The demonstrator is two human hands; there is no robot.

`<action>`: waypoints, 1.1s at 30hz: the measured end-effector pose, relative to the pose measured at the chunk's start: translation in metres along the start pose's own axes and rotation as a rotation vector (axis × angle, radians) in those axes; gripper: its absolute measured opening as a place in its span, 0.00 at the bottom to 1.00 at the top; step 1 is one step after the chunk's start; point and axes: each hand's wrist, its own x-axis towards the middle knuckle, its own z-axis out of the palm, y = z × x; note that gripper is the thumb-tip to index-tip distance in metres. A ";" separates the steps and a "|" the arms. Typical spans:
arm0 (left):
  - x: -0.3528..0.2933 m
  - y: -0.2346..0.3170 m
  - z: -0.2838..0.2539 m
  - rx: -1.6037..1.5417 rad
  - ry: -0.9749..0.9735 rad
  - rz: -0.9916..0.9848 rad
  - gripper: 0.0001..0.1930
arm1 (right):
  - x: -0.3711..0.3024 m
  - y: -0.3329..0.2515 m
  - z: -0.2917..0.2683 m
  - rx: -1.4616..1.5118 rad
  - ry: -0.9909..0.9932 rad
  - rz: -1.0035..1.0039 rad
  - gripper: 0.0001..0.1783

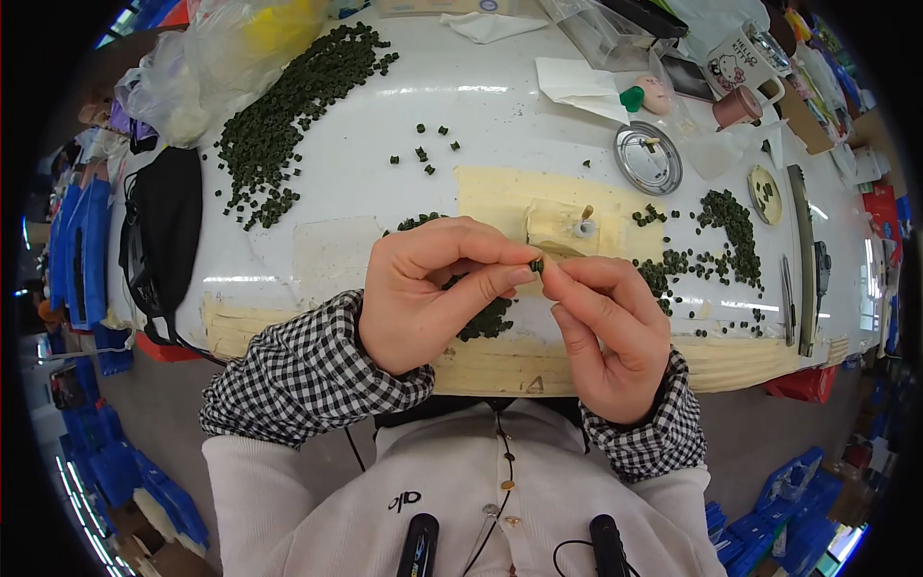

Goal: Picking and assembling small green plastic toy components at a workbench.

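Observation:
Over the middle of the table, a small dark green part (536, 266) is pinched between the thumb and forefinger of my left hand (418, 288). The fingertips of my right hand (615, 332) meet at the same part from the other side, with its thumb bent lower down. What else the right fingertips may hold is too small to tell. Just beyond my hands stands a block wrapped in cream tape (562, 231) with a short upright peg (585, 227). Below and behind my left hand lies a pile of dark green parts (487, 321), partly hidden by it.
A large heap of green parts (298, 111) spreads at the far left near plastic bags (207, 67). More parts (728, 223) lie right, beside a round metal lid (648, 158), a shallow dish (764, 195) and a mug (740, 62). A black bag (165, 231) sits left. Cream tape covers the front edge (481, 370).

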 end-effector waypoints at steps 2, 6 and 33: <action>0.000 -0.002 -0.002 0.044 -0.022 0.030 0.09 | 0.000 0.001 -0.001 -0.021 -0.007 -0.023 0.19; -0.001 -0.006 -0.005 0.114 -0.046 0.063 0.09 | 0.000 0.001 -0.001 -0.031 -0.009 -0.036 0.20; -0.001 0.002 0.000 -0.070 0.030 -0.164 0.06 | 0.042 0.018 -0.029 -0.502 0.115 -0.079 0.08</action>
